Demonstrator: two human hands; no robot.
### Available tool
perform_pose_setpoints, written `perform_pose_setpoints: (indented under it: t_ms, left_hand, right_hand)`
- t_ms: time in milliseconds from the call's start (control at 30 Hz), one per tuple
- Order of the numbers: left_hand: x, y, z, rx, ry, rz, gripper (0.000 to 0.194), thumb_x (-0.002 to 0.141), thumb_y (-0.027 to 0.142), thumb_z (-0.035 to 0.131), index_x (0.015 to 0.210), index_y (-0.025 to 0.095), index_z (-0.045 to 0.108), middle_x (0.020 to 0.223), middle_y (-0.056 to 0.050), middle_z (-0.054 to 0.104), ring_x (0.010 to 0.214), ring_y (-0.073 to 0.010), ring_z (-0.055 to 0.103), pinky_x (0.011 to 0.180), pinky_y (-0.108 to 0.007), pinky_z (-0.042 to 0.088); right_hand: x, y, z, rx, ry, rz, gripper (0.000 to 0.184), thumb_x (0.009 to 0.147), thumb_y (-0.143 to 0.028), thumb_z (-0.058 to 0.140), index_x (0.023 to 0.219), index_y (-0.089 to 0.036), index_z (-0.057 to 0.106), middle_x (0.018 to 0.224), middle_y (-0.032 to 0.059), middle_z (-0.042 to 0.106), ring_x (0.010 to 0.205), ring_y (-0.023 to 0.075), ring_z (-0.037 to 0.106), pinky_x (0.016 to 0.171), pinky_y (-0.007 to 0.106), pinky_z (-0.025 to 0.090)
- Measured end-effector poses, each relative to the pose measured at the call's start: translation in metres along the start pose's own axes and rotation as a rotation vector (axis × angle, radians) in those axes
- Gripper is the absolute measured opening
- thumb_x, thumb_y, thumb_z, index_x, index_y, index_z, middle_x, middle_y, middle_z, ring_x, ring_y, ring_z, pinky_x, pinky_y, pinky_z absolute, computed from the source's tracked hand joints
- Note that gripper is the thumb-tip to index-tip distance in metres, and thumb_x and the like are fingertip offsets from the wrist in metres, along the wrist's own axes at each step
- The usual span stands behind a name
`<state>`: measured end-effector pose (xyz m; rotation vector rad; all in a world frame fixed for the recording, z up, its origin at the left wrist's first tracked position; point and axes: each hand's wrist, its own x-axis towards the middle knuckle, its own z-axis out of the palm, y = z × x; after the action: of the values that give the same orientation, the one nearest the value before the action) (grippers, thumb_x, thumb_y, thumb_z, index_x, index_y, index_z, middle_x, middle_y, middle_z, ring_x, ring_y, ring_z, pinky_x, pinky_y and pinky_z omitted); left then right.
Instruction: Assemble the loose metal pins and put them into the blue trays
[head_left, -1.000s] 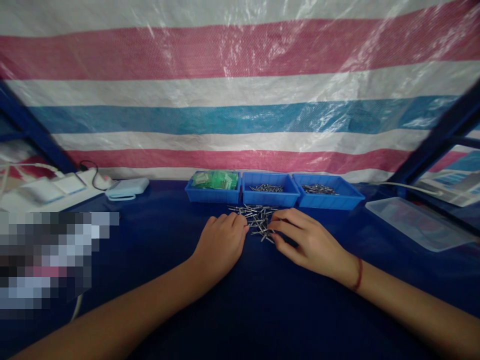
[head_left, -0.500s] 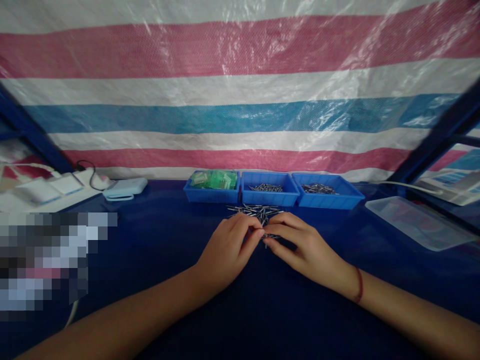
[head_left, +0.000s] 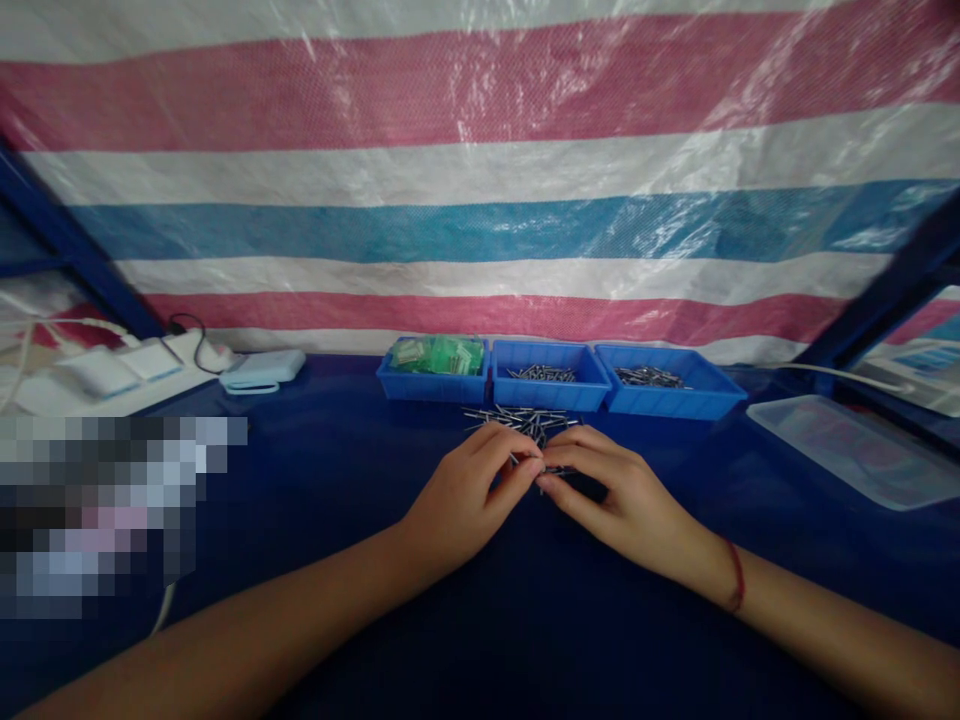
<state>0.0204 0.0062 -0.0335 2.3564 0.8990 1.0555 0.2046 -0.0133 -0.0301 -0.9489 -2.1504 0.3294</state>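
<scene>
My left hand [head_left: 476, 490] pinches thumb and forefinger together, and a short length of a thin metal rod [head_left: 514, 459] shows in the gap behind its fingertips. My right hand [head_left: 622, 490] meets it from the other side, thumb and fingers closed at the same spot; what they grip is hidden by the fingertips. Just beyond both hands lies a loose pile of thin silvery metal rods [head_left: 525, 415] on the dark blue table [head_left: 540, 600]. The fingers cover the near part of this pile.
Behind the pile stand a blue bin with green packets [head_left: 435, 385], a middle blue bin [head_left: 551, 393] and a right blue bin [head_left: 675, 402], both holding metal pieces. A clear plastic lid [head_left: 855, 450] lies right. Left are a light blue case [head_left: 262, 370] and a power strip [head_left: 112, 385].
My left hand has moved right from the pile's left edge, going from curled fingers to a pinch against my right fingertips. My right hand's fingers have closed in. The view has shifted slightly.
</scene>
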Motion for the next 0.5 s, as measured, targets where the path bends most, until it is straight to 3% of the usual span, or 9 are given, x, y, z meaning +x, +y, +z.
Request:
perform_pose_setpoints:
  t_ms: [200,500]
  left_hand:
    - [-0.0015,-0.0014,0.0005,-0.020,-0.001,0.010,0.010,0.090,0.020,0.047,0.091,0.019,0.057,0.086,-0.001,0.058,0.077,-0.0123,0.056,0.073,-0.025,0.046]
    - [-0.0015,-0.0005,-0.0003,0.002,0.030,-0.007,0.011,0.091,0.020,0.047,0.094,0.019,0.057,0.089,-0.001,0.057,0.078,-0.0122,0.056,0.074,-0.024,0.046]
  right_hand:
    - [-0.0007,0.0030,0.0010,-0.012,-0.015,0.006,0.012,0.086,-0.019,0.052,0.087,-0.020,0.064,0.084,0.0047,0.063,0.081,0.0166,0.058,0.073,0.033,0.049]
    - [0.0001,0.0041,0.0008,-0.025,0.070,0.007,0.009,0.082,-0.015,0.056,0.085,-0.021,0.062,0.080,0.0030,0.064,0.078,0.0162,0.059,0.069,0.031,0.049]
